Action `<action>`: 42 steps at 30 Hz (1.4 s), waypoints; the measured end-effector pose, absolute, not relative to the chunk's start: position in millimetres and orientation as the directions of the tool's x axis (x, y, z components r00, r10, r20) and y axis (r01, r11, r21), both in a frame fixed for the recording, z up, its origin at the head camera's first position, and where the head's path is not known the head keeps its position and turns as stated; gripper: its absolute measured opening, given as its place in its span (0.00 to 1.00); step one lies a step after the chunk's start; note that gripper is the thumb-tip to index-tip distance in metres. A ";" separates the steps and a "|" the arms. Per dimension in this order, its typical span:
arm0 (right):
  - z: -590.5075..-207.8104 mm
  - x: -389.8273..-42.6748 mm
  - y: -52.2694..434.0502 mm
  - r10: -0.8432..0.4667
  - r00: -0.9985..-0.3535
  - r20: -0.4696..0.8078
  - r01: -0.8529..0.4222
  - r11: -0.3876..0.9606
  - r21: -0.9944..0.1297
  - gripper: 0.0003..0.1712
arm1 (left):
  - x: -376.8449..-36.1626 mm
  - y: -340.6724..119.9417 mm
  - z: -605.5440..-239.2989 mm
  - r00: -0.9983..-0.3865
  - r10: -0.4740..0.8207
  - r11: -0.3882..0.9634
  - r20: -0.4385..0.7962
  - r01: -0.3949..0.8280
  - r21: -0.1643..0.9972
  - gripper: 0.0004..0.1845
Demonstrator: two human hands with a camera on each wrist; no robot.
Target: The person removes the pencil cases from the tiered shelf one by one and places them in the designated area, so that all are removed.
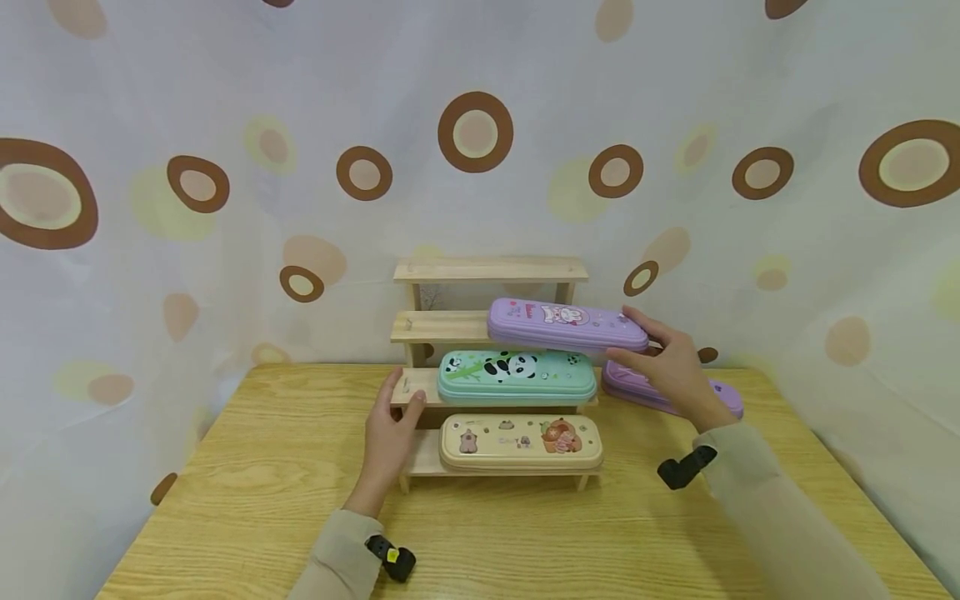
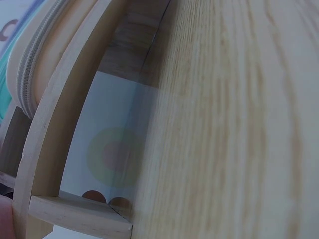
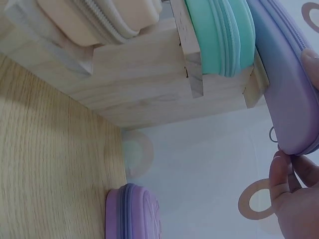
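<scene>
My right hand [image 1: 678,375] grips the right end of a lavender zip pencil case [image 1: 532,323] with a cartoon print, thumb and fingers on opposite sides. In the right wrist view this pencil case [image 3: 291,94] overlaps the end of a rack tier and fingertips pinch its lower end. My left hand [image 1: 386,442] holds the left end of the stepped wooden rack [image 1: 442,327] near its second tier from the bottom. A mint panda pencil case [image 1: 517,379] lies on that tier. The cream pencil case [image 1: 517,442] with animal prints lies on the bottom tier.
Another purple pencil case [image 1: 720,396] lies on the wooden table [image 1: 262,500], right of the rack and partly behind my right hand. The rack's top tier [image 1: 491,268] bears nothing. A cloth backdrop with ring prints [image 1: 480,217] stands behind the rack.
</scene>
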State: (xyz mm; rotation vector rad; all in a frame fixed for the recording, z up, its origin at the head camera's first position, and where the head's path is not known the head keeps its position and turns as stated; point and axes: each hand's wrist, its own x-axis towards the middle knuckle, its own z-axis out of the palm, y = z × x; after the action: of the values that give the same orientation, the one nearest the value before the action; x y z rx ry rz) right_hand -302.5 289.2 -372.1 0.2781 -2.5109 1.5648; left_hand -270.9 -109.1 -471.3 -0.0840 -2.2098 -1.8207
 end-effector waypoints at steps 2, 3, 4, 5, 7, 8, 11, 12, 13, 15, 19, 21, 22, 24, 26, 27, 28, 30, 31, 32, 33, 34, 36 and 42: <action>-372.3 -300.7 293.6 -0.060 -0.971 0.230 -0.233 0.436 -0.869 0.46 | -271.4 -108.7 -471.3 -0.961 -0.129 0.208 0.244 0.214 0.954 0.34; -372.5 -299.9 295.7 -0.061 -0.972 0.229 -0.232 0.432 -0.872 0.46 | -271.6 -108.7 -471.3 -0.961 -0.128 0.207 0.243 0.214 0.955 0.34; -372.8 -299.0 297.6 -0.059 -0.972 0.227 -0.230 0.429 -0.874 0.46 | -271.8 -108.7 -471.4 -0.962 -0.128 0.205 0.243 0.214 0.955 0.34; -373.2 -298.3 299.6 -0.061 -0.971 0.230 -0.234 0.425 -0.874 0.46 | -272.1 -108.7 -471.5 -0.962 -0.128 0.205 0.243 0.214 0.955 0.34; -374.1 -296.9 303.7 -0.066 -0.970 0.236 -0.241 0.412 -0.879 0.46 | -272.5 -108.7 -471.9 -0.961 -0.128 0.207 0.244 0.215 0.955 0.35; -374.6 -296.2 305.8 -0.069 -0.969 0.239 -0.246 0.403 -0.882 0.46 | -272.6 -108.7 -472.0 -0.961 -0.128 0.208 0.245 0.216 0.954 0.35; -375.8 -293.4 311.6 -0.075 -0.966 0.248 -0.257 0.389 -0.885 0.45 | -272.6 -108.4 -472.0 -0.960 -0.128 0.214 0.247 0.217 0.953 0.35; -376.0 -292.3 313.7 -0.075 -0.965 0.250 -0.260 0.391 -0.883 0.45 | -272.5 -108.4 -471.9 -0.960 -0.128 0.215 0.248 0.217 0.952 0.35; -376.4 -291.2 315.6 -0.076 -0.965 0.253 -0.262 0.391 -0.883 0.45 | -272.3 -108.3 -471.8 -0.960 -0.128 0.216 0.248 0.217 0.952 0.35; -377.2 -289.0 319.6 -0.076 -0.963 0.259 -0.268 0.395 -0.879 0.45 | -272.1 -108.3 -471.6 -0.960 -0.128 0.219 0.249 0.217 0.951 0.35; -379.7 -285.0 327.3 -0.060 -0.960 0.274 -0.274 0.401 -0.874 0.44 | -271.7 -109.0 -471.4 -0.960 -0.129 0.225 0.249 0.216 0.950 0.35; -381.1 -283.6 331.2 -0.047 -0.961 0.274 -0.269 0.403 -0.875 0.44 | -271.4 -109.3 -471.3 -0.960 -0.131 0.226 0.248 0.214 0.950 0.35; -381.6 -282.9 333.2 -0.040 -0.961 0.273 -0.265 0.408 -0.873 0.44 | -271.3 -109.4 -471.2 -0.960 -0.133 0.226 0.247 0.213 0.950 0.35; -382.8 -281.9 337.6 -0.020 -0.962 0.273 -0.256 0.424 -0.869 0.44 | -271.1 -109.7 -471.1 -0.960 -0.134 0.225 0.246 0.213 0.951 0.35; -383.7 -280.3 342.1 -0.008 -0.960 0.281 -0.254 0.450 -0.856 0.43 | -271.1 -110.0 -470.9 -0.959 -0.136 0.225 0.247 0.213 0.951 0.35; -384.2 -279.3 344.0 -0.004 -0.960 0.281 -0.251 0.458 -0.852 0.43 | -271.2 -110.2 -470.8 -0.959 -0.137 0.225 0.247 0.213 0.951 0.35; -384.5 -278.2 346.0 0.004 -0.960 0.279 -0.245 0.465 -0.851 0.43 | -271.2 -110.4 -470.7 -0.959 -0.137 0.225 0.247 0.213 0.951 0.35; -385.5 -276.1 350.0 0.017 -0.961 0.275 -0.235 0.473 -0.849 0.42 | -271.2 -110.6 -470.3 -0.959 -0.136 0.224 0.247 0.213 0.951 0.35; -386.2 -274.9 352.0 0.022 -0.962 0.272 -0.230 0.472 -0.851 0.42 | -271.0 -110.7 -470.1 -0.959 -0.136 0.224 0.247 0.213 0.951 0.35; -386.8 -273.9 353.9 0.024 -0.963 0.268 -0.226 0.469 -0.854 0.42 | -270.9 -110.8 -469.9 -0.960 -0.135 0.224 0.247 0.214 0.951 0.35; -387.5 -273.2 355.6 0.030 -0.964 0.264 -0.221 0.460 -0.860 0.42 | -270.8 -110.9 -469.7 -0.960 -0.134 0.224 0.247 0.214 0.951 0.35; -388.3 -272.6 357.6 0.036 -0.963 0.267 -0.221 0.461 -0.860 0.42 | -270.7 -111.0 -469.5 -0.959 -0.135 0.225 0.248 0.214 0.951 0.35; -389.9 -271.4 361.2 0.043 -0.960 0.277 -0.226 0.464 -0.857 0.42 | -270.4 -111.2 -469.2 -0.959 -0.137 0.226 0.250 0.215 0.950 0.35; -393.6 -266.6 371.1 0.066 -0.956 0.286 -0.233 0.423 -0.876 0.42 | -270.0 -111.1 -468.8 -0.957 -0.141 0.232 0.254 0.218 0.948 0.35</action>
State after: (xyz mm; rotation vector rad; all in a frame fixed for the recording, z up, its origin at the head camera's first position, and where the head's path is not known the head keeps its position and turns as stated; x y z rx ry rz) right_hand -266.6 371.1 -393.6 0.1451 -2.4038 1.5459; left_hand -270.0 -111.1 -468.8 -0.0714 -2.2222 -1.7842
